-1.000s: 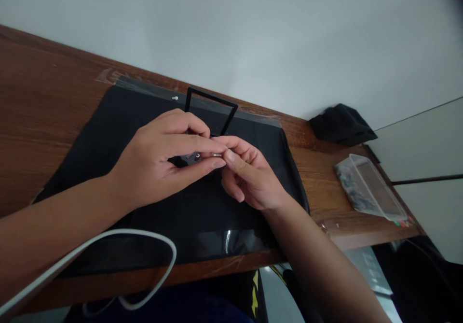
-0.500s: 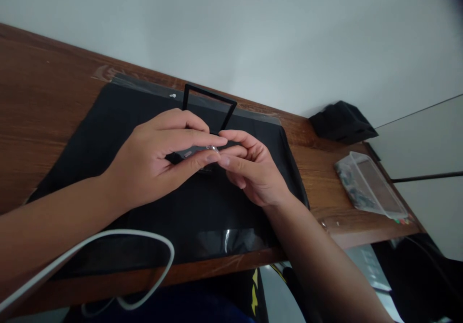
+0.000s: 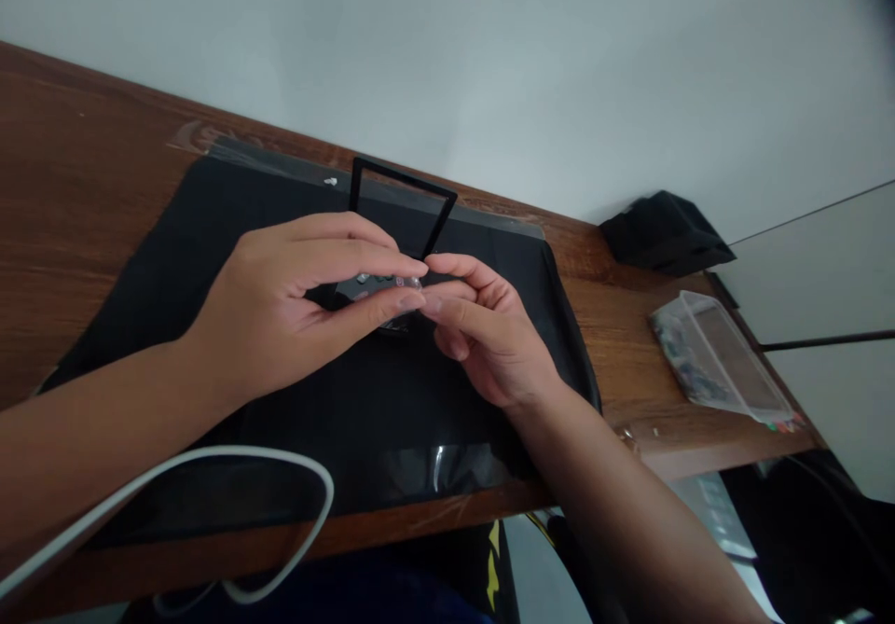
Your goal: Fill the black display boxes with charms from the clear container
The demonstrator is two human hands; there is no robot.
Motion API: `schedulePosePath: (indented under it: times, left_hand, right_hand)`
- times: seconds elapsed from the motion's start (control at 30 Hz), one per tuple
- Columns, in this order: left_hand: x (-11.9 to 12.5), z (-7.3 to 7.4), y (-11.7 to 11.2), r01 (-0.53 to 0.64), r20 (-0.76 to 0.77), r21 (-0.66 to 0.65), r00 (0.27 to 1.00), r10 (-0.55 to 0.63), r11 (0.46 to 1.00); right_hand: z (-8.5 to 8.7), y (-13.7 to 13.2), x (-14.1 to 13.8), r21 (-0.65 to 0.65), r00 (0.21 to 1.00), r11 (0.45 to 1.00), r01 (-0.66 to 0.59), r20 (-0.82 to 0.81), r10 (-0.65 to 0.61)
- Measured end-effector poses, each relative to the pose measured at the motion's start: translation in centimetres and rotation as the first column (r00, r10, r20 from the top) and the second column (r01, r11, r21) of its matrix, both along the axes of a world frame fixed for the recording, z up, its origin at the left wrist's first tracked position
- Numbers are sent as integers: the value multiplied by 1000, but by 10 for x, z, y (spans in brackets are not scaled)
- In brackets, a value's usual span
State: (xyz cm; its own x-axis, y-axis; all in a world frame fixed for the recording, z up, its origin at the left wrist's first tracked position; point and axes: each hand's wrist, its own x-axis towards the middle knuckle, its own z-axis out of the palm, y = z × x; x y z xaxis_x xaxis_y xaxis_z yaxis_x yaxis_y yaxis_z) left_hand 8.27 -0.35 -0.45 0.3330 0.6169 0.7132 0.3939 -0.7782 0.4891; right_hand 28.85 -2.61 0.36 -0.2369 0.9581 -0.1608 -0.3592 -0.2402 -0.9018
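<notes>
My left hand point(image 3: 308, 288) reaches in from the left. Its thumb and fingertips close around a small, clear, shiny piece point(image 3: 415, 283), too small to name exactly. From the other side, my right hand point(image 3: 489, 325) brings its thumb and fingers, bent into a pinch, against the same piece. Just behind the fingers stands a black-framed case point(image 3: 406, 176), its clear lid raised. Several small items show inside its base between my left thumb and fingers; the rest is covered by my hands.
Beneath the hands lies a black mat point(image 3: 336, 437) on a wooden table point(image 3: 84, 204). A white cable point(image 3: 280, 453) loops over the front edge. On the right are a clear plastic box point(image 3: 727, 353) and a black block point(image 3: 664, 232). A tiny white bit point(image 3: 331, 181) lies at the back.
My left fingers have spread slightly from the thumb and shifted a little left, showing more of the case's contents. The right hand has barely moved.
</notes>
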Motion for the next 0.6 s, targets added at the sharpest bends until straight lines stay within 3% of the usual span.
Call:
schedulePosePath:
  times: [0.3, 0.6]
  left_hand:
    - [1, 1, -3, -51, 53, -30, 997, 52, 998]
    - [1, -3, 2, 154, 91, -202, 986, -138, 967]
  right_hand:
    - [1, -1, 1, 18, 998, 1000, 19, 58, -20]
    - [2, 2, 6, -46, 998, 997, -58, -2, 58]
